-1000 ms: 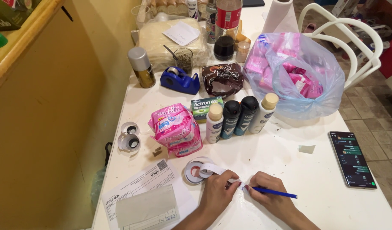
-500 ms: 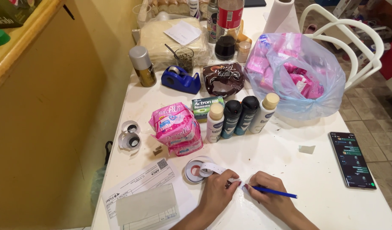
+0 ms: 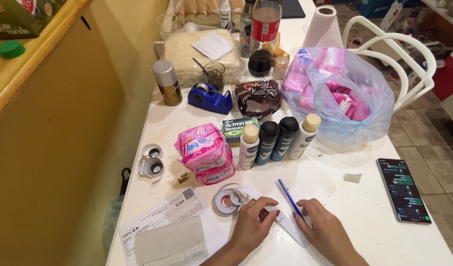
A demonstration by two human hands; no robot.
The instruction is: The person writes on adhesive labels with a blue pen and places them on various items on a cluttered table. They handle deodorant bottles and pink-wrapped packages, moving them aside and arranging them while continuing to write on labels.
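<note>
Pressing down near the lower edge of the view, the left hand (image 3: 253, 227) lies flat on a narrow white paper strip (image 3: 291, 227), its grip released, fingers spread and clasping nothing; its wrist is cut off by the frame. The right hand (image 3: 324, 231) sits just beside it on the same strip, and a blue pen (image 3: 290, 197) pokes out from under its fingers, slanting up and away. How the right grip closes on the pen is hard to make out, since the palm side is hidden; it appears to be pinching the pen's lower end. The strip runs between both hands on the white tabletop (image 3: 364, 216), its far end covered by the right hand.

Just beyond the left grip lies a roll of clear tape (image 3: 228, 201), touching the fingertips or nearly so; I cannot tell which. Farther out from the left hand sit pink wrapped packs (image 3: 204, 153). Straight ahead of both hands stands a row of four small bottles (image 3: 277, 140). Outward of the right hand lies a small paper scrap (image 3: 353, 178), and beyond it a dark phone (image 3: 403, 190) with a lit screen. Below and outward of the left hand, printed sheets (image 3: 167, 229) are partly cut off by the frame. A blue tape dispenser (image 3: 210, 97) and a plastic bag of pink packs (image 3: 342, 96) stand well apart, far ahead.
</note>
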